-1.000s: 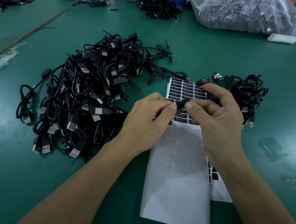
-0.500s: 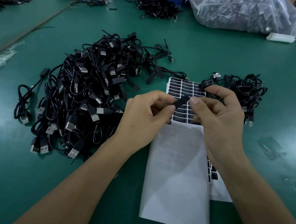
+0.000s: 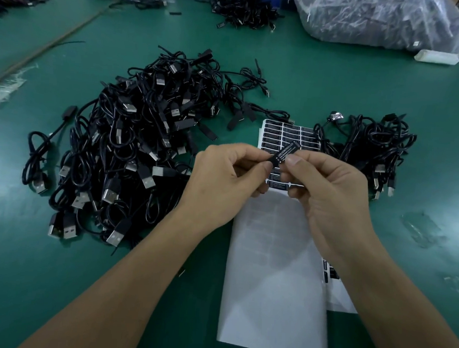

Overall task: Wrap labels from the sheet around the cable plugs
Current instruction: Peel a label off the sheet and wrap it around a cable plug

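Plug [image 3: 286, 153]: black, with white lettering on its visible face; held in the air between both hands, above the near rows of the label sheet [image 3: 284, 131], tilted with its right end farther away.
Left hand [image 3: 222, 181]: thumb and forefinger pinch the left, near end of the plug; the other fingers are curled.
Right hand [image 3: 331, 196]: thumb presses on the plug from the right; the fingers curl underneath, holding it.
Label sheet: lies flat on the green table [image 3: 336, 86]; black labels fill the far part, and the near part is bare white backing.
Large cable pile [image 3: 133, 146]: on the left, touching the sheet's far left corner.
Small cable pile [image 3: 372, 145]: just right of the sheet.
Plastic bag [image 3: 380, 19]: far right, well apart.
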Tool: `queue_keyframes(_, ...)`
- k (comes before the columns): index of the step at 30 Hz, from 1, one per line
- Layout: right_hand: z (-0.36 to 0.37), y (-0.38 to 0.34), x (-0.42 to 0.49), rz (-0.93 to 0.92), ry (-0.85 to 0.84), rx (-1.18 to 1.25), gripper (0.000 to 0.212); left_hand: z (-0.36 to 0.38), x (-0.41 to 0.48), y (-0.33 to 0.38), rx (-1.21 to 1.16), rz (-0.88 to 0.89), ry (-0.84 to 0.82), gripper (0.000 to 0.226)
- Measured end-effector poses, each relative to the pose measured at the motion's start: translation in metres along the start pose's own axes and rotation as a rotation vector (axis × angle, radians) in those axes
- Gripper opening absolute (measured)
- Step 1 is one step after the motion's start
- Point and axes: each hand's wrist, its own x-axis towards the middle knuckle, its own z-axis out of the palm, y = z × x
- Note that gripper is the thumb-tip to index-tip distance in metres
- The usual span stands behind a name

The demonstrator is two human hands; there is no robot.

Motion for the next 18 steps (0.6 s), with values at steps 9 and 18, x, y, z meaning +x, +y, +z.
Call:
queue_keyframes(9,0.0003,0.0,0.0013,0.025,-0.011,0.044,0.024,-0.0011,-0.0004,0.0044,-0.075,-0.044,-0.052,0.026)
queue_keyframes(18,0.0028,0.0027,0.0001,0.062,0.011,-0.008,0.02,-0.0003,-0.0018,0.0086,-0.087,-0.054,-0.016,0.014)
